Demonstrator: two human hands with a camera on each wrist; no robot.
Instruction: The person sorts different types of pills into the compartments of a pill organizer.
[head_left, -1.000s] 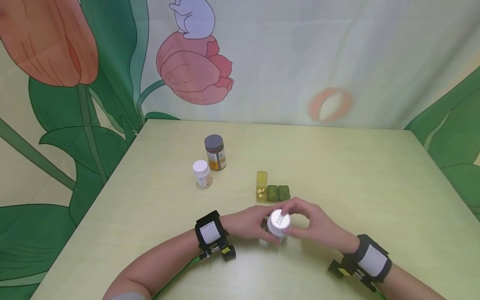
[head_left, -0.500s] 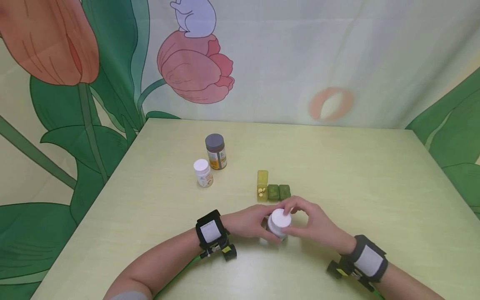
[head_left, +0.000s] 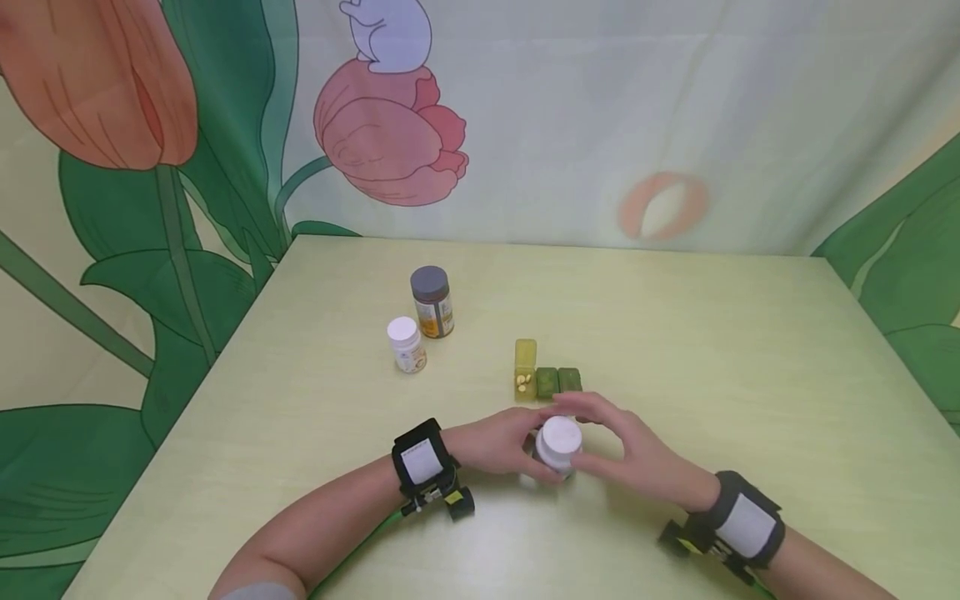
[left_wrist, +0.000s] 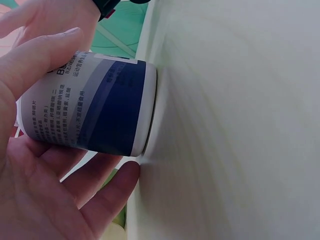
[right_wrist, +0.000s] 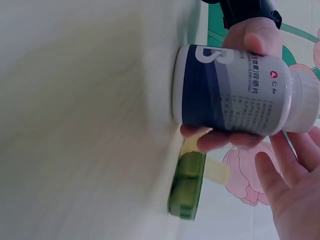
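Near the bench's front edge a bottle stands upright — left hand wraps its body, right hand curls about the cap. Judged light, rigid, smooth-labelled — grip body firmly, twist at cap.

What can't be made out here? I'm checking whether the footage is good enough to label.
- Bottle: in the head view both hands cover its body.
- Cap: right hand around it; seal not visible.
- Pill organizer: two green lids shut, contents hidden.
- Far bottles' labels: too small in the head view.
- Label text: blurred, partly under left hand fingers in the left wrist view.
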